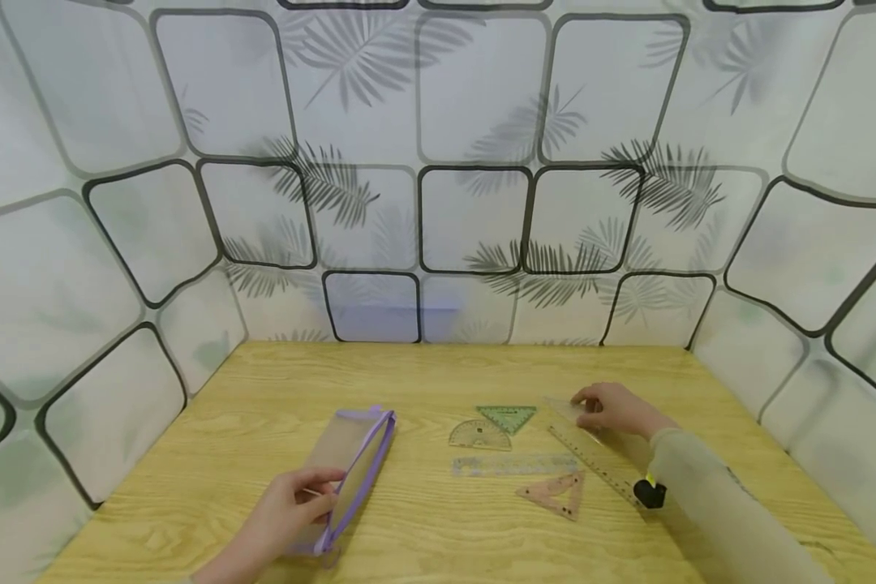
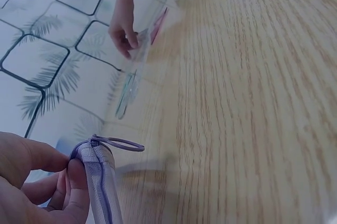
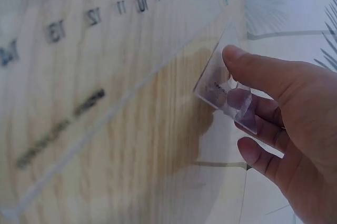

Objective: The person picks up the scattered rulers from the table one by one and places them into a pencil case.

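Observation:
My left hand (image 1: 292,503) pinches the edge of a mesh zip pouch (image 1: 336,442) with purple trim, its zip side gaping. The left wrist view shows the thumb and fingers at the zip end (image 2: 95,153), beside a looped pull (image 2: 124,144). Over at the right, my right hand (image 1: 616,410) holds a clear set square (image 3: 213,77) between thumb and fingers, tilted up close over the table. Just below that hand lies a long clear ruler (image 1: 594,462), its printed numbers large in the right wrist view.
Between the hands, a clear protractor (image 1: 479,435) overlaps a green set square (image 1: 507,418). A short clear ruler (image 1: 511,465) and an orange set square (image 1: 571,507) lie nearer. Patterned curtains (image 1: 474,219) enclose the wooden table (image 1: 423,535) at the back and sides.

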A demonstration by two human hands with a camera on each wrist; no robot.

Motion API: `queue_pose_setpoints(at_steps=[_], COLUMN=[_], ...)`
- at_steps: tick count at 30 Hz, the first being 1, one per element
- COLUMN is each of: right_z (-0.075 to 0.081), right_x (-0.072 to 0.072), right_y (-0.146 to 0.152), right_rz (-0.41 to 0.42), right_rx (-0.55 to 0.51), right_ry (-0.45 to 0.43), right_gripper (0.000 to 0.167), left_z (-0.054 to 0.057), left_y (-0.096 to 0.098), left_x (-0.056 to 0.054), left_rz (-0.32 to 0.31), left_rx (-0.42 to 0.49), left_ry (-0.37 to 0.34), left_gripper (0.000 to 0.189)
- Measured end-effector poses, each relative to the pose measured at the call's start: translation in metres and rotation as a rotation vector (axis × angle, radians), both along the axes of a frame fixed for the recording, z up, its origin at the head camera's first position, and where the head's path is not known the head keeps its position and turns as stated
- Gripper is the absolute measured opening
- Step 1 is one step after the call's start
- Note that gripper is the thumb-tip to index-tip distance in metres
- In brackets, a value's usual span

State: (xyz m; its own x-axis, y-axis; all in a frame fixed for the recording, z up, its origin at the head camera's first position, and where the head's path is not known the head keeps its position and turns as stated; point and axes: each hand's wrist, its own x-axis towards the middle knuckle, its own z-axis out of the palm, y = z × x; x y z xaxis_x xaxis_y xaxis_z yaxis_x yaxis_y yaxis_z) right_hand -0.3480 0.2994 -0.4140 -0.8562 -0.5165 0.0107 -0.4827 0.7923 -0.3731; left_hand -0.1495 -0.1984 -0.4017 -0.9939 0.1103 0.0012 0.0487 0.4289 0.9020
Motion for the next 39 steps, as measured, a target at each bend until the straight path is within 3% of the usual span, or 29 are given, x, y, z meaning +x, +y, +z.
queue_pose_setpoints(at_steps=[12, 22, 32, 39], right_z=[0.015, 0.017, 0.026, 0.036], right_x=[0.004, 0.002, 0.009, 0.011], right_y=[0.0, 0.001, -0.003, -0.007], right_rz=[0.036, 0.042, 0.029, -0.015], right_rx=[0.04, 0.019, -0.054, -0.023], right_ry=[0.094, 0.036, -0.065, -0.012], right_gripper=[0.019, 0.017, 0.019, 0.012], left_z=[0.003, 0.002, 0.002, 0.002], left_y=[0.0, -0.001, -0.001, 0.0], left_x=[-0.002, -0.002, 0.0, 0.001], left_rz=[0.033, -0.005, 0.011, 0.024], left_rx=[0.003, 0.011, 0.02, 0.015], left_ry=[-0.024, -0.02, -0.029, -0.041], left_gripper=[0.036, 0.035, 0.037, 0.038])
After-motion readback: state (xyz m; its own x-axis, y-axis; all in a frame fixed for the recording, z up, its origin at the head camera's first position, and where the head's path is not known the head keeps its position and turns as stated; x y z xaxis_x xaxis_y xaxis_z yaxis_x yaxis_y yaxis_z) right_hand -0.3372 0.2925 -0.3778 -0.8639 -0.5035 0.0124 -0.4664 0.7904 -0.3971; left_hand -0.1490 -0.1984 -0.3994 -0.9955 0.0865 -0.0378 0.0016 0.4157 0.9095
